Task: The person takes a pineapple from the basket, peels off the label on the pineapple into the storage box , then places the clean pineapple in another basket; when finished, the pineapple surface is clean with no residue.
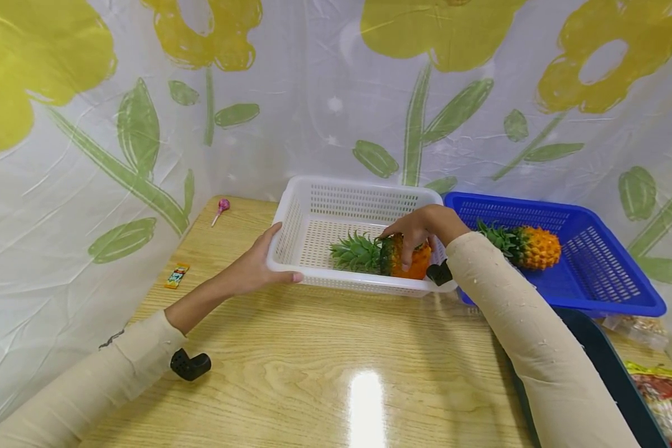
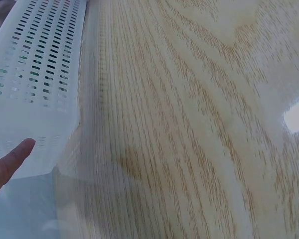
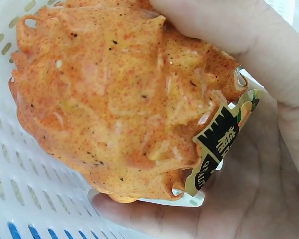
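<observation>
A pineapple (image 1: pixel 391 255) with an orange body and green crown lies on its side in the white basket (image 1: pixel 325 274). My right hand (image 1: pixel 420 227) reaches over the basket's right end and grips the fruit's body from above. In the right wrist view, thumb and fingers curl round the orange pineapple (image 3: pixel 114 99), which bears a black-and-gold label (image 3: pixel 217 142). My left hand (image 1: pixel 257 264) is spread against the white basket's left end, fingertips at the rim and thumb along the front corner. The left wrist view shows that straight thumb (image 2: pixel 17 154) touching the basket wall (image 2: pixel 35 117).
A blue basket (image 1: pixel 599 274) holding another pineapple (image 1: pixel 539 247) adjoins on the right. In front of it is a dark green tray (image 1: pixel 599 354), with packaged food (image 1: pixel 666 398) beyond. A lollipop (image 1: pixel 223 206) and a small wrapped candy (image 1: pixel 176 275) lie on the wooden table (image 1: pixel 291 361) at left.
</observation>
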A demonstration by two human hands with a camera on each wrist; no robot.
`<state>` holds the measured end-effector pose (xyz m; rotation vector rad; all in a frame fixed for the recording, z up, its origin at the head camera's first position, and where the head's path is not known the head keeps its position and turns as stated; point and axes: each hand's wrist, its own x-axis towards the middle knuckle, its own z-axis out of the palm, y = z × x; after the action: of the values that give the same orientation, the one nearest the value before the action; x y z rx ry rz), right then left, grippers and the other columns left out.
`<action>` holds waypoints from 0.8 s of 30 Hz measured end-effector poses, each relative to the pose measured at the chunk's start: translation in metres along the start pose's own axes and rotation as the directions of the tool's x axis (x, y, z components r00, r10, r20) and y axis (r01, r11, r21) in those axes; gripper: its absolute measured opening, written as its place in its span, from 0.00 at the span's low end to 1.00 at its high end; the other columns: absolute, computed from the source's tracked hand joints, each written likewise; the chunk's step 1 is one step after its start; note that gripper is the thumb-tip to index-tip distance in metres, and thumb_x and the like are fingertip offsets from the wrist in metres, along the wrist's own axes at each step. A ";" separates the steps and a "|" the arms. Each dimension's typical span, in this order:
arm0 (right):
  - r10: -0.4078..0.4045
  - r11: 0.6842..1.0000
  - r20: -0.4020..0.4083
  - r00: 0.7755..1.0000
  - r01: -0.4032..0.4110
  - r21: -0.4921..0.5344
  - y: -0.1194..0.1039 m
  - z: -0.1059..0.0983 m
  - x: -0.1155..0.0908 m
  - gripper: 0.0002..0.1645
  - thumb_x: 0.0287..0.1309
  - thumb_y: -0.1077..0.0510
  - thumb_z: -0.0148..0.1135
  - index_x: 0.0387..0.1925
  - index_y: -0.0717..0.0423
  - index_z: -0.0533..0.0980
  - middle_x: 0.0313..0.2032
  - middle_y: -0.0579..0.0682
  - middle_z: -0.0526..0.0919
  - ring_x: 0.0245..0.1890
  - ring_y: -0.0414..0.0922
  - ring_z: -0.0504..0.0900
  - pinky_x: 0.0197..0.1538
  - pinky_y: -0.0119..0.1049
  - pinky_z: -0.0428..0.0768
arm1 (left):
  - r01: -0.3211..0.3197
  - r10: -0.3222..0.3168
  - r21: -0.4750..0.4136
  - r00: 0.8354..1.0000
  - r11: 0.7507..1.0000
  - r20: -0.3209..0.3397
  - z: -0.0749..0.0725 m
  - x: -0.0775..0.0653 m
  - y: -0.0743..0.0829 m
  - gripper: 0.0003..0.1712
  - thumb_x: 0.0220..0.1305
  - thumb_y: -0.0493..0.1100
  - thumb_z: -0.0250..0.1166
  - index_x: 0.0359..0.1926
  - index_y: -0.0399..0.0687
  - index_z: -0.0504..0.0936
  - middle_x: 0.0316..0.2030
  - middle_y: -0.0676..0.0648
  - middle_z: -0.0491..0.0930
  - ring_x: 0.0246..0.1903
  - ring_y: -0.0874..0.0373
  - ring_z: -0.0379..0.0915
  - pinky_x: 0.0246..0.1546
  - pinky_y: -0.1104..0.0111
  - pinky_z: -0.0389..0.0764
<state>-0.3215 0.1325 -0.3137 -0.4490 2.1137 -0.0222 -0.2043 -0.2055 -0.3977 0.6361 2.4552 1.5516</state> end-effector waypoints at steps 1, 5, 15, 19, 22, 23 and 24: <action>-0.004 1.000 0.001 1.000 0.004 -0.002 0.000 0.000 0.000 0.66 0.51 0.49 0.78 0.80 0.36 0.45 0.80 0.57 0.40 0.57 0.51 0.75 0.50 0.51 0.84 | -0.002 0.002 0.002 1.000 1.000 0.000 0.000 0.000 0.000 0.66 0.55 0.44 0.77 0.80 0.49 0.38 0.69 0.33 0.57 0.63 0.34 0.66 0.59 0.48 0.73; -0.023 1.000 0.001 1.000 0.023 -0.009 0.002 0.000 0.000 0.66 0.51 0.49 0.78 0.80 0.34 0.44 0.80 0.57 0.39 0.54 0.49 0.76 0.49 0.51 0.84 | -0.005 0.005 0.006 1.000 1.000 0.003 0.000 0.000 0.000 0.66 0.56 0.44 0.77 0.80 0.49 0.38 0.70 0.32 0.56 0.64 0.34 0.65 0.59 0.48 0.73; -0.037 0.999 -0.026 0.999 0.038 0.023 0.002 0.000 -0.002 0.65 0.50 0.51 0.79 0.80 0.37 0.46 0.79 0.58 0.43 0.45 0.46 0.76 0.47 0.50 0.85 | 0.000 0.000 0.018 1.000 1.000 0.002 -0.001 0.001 0.000 0.65 0.56 0.44 0.76 0.80 0.49 0.38 0.69 0.34 0.59 0.63 0.33 0.66 0.59 0.47 0.73; -0.035 0.999 -0.033 0.999 0.036 0.027 0.002 0.001 -0.003 0.65 0.50 0.51 0.79 0.80 0.38 0.47 0.78 0.58 0.45 0.41 0.46 0.75 0.45 0.49 0.85 | 0.000 0.000 0.019 1.000 1.000 0.002 -0.001 0.000 0.001 0.65 0.56 0.44 0.76 0.80 0.48 0.38 0.69 0.35 0.59 0.63 0.33 0.66 0.59 0.46 0.73; -0.046 0.999 -0.038 0.998 0.047 0.024 0.002 0.002 -0.003 0.64 0.50 0.51 0.79 0.79 0.38 0.48 0.78 0.59 0.46 0.41 0.46 0.74 0.43 0.48 0.85 | 0.007 -0.007 0.015 1.000 1.000 0.001 -0.001 0.000 0.002 0.65 0.56 0.44 0.77 0.80 0.46 0.38 0.69 0.34 0.59 0.64 0.33 0.66 0.60 0.46 0.71; -0.050 0.998 -0.040 0.998 0.051 0.024 0.003 0.002 -0.003 0.63 0.50 0.52 0.79 0.79 0.38 0.49 0.78 0.59 0.47 0.41 0.46 0.74 0.43 0.48 0.85 | 0.011 -0.011 0.014 1.000 1.000 0.001 -0.001 0.000 0.002 0.65 0.56 0.44 0.77 0.80 0.46 0.38 0.70 0.33 0.58 0.64 0.33 0.66 0.61 0.46 0.71; -0.055 0.998 -0.041 0.998 0.056 0.023 0.003 0.002 -0.003 0.63 0.50 0.52 0.79 0.79 0.38 0.49 0.78 0.59 0.47 0.43 0.47 0.74 0.43 0.48 0.85 | 0.016 -0.016 0.013 1.000 1.000 0.001 -0.001 -0.001 0.003 0.66 0.56 0.44 0.77 0.80 0.45 0.38 0.70 0.33 0.58 0.64 0.33 0.65 0.61 0.46 0.70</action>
<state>-0.3196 0.1364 -0.3129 -0.4963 2.1375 -0.0895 -0.2036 -0.2057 -0.3947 0.6176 2.4658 1.5301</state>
